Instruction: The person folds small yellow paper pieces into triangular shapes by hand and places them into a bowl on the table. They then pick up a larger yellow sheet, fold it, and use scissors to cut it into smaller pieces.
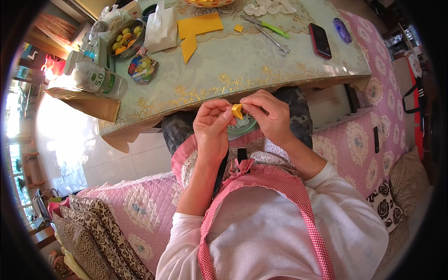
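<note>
A small folded piece of shiny yellow paper (237,111) is held up over my lap, just off the table's near edge. My left hand (214,120) pinches its left side between thumb and fingers. The fingertips of my right hand (267,113) grip its right edge. Below the hands, partly hidden by them, is a green-rimmed basin (241,131) with pale crumpled material inside. On the table ahead lie yellow paper sheets (201,25), a pointed yellow strip (189,47) and a small yellow square (238,28).
Metal scissors (280,49) and a green-handled knife (274,29) cross on the table (210,70). A red-cased phone (320,41) and a purple case (342,30) lie to the right. A tissue pack (161,31), a fruit bowl (126,40) and a large plastic bottle (99,78) stand left.
</note>
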`<state>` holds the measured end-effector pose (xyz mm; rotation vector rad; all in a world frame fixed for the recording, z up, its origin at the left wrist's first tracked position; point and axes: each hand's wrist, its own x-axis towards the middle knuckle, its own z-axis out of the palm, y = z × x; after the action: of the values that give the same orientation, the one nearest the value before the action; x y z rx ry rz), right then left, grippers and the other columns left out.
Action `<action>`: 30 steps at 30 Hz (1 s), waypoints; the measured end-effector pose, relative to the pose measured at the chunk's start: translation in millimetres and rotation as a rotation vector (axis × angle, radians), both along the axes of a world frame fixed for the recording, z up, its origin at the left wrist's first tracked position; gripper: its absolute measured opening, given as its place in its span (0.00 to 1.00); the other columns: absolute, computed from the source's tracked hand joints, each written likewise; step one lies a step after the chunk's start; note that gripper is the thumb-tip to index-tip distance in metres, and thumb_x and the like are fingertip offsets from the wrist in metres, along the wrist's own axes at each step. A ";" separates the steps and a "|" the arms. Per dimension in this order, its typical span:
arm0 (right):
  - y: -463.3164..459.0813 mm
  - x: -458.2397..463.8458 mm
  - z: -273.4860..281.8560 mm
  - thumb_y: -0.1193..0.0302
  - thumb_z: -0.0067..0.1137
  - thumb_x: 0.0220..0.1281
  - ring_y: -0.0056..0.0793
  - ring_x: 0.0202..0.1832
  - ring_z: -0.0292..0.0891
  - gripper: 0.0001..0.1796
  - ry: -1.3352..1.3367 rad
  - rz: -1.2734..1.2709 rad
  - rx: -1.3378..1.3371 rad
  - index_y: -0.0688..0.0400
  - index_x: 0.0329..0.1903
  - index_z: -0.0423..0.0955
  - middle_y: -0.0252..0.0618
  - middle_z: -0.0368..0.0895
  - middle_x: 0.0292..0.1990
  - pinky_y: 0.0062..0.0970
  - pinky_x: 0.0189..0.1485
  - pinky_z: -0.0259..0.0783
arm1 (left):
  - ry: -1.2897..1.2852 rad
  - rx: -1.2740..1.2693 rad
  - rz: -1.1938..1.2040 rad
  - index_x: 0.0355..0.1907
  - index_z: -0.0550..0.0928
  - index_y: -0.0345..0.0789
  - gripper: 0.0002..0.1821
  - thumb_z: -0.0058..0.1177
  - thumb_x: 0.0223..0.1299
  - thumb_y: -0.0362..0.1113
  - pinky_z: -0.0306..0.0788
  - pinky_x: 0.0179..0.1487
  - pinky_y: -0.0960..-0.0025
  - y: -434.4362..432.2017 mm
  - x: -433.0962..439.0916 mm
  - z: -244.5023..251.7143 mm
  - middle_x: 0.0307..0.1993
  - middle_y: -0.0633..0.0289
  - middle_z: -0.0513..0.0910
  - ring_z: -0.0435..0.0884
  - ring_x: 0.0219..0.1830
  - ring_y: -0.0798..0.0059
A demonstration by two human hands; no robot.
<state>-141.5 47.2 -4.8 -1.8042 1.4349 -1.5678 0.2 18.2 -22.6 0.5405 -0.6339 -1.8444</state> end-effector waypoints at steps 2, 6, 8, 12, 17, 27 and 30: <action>-2.3 -2.2 0.3 0.80 0.55 0.53 0.20 0.29 0.71 0.04 0.070 0.008 -0.111 0.66 0.33 0.75 0.38 0.77 0.28 0.18 0.30 0.67 | -0.027 -0.040 0.005 0.38 0.74 0.29 0.12 0.53 0.48 0.18 0.70 0.33 0.80 1.0 -1.0 1.5 0.34 0.59 0.77 0.74 0.30 0.80; 3.0 -0.5 2.0 0.79 0.53 0.56 0.19 0.29 0.71 0.04 -0.198 0.017 0.056 0.67 0.34 0.74 0.36 0.76 0.27 0.19 0.31 0.68 | -0.094 -0.124 0.057 0.38 0.74 0.29 0.14 0.55 0.46 0.18 0.70 0.33 0.80 3.3 -1.7 3.4 0.34 0.60 0.77 0.75 0.31 0.81; 5.9 -0.3 3.7 0.78 0.53 0.57 0.18 0.29 0.71 0.05 -0.409 0.039 0.213 0.67 0.34 0.73 0.35 0.76 0.26 0.19 0.31 0.67 | -0.144 -0.165 0.093 0.39 0.74 0.29 0.15 0.56 0.46 0.18 0.71 0.34 0.80 4.8 -1.1 3.4 0.34 0.60 0.77 0.75 0.32 0.81; 7.0 -3.5 8.2 0.74 0.54 0.57 0.16 0.26 0.69 0.06 -0.609 0.118 0.394 0.66 0.33 0.73 0.34 0.76 0.25 0.16 0.29 0.65 | -0.371 -0.362 0.213 0.40 0.74 0.29 0.15 0.56 0.46 0.18 0.71 0.37 0.79 7.4 -2.8 0.2 0.35 0.60 0.78 0.76 0.34 0.80; 5.9 -6.9 12.5 0.74 0.56 0.55 0.15 0.22 0.67 0.06 -0.688 0.175 0.538 0.64 0.30 0.73 0.33 0.75 0.24 0.14 0.25 0.62 | -0.640 -0.682 0.268 0.43 0.74 0.28 0.19 0.57 0.45 0.18 0.69 0.40 0.80 7.0 0.6 -2.3 0.34 0.61 0.79 0.75 0.35 0.81; 1.9 -9.9 12.5 0.72 0.57 0.54 0.14 0.21 0.66 0.07 -0.836 0.191 0.656 0.63 0.29 0.74 0.30 0.73 0.21 0.15 0.21 0.63 | -0.745 -0.838 0.364 0.34 0.78 0.30 0.12 0.58 0.43 0.18 0.70 0.38 0.78 1.0 -3.4 -4.7 0.33 0.61 0.80 0.76 0.34 0.79; 1.3 -10.0 11.6 0.73 0.57 0.54 0.14 0.21 0.67 0.06 -0.836 0.189 0.638 0.63 0.29 0.74 0.31 0.73 0.20 0.15 0.21 0.64 | -0.714 -0.772 0.341 0.37 0.77 0.31 0.14 0.58 0.44 0.20 0.70 0.36 0.77 0.0 -5.0 -5.0 0.31 0.62 0.80 0.77 0.34 0.77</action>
<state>-151.5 48.5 6.8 -0.7423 1.1070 -1.3006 -4.8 18.2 -27.6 0.7118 -1.5317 -0.9338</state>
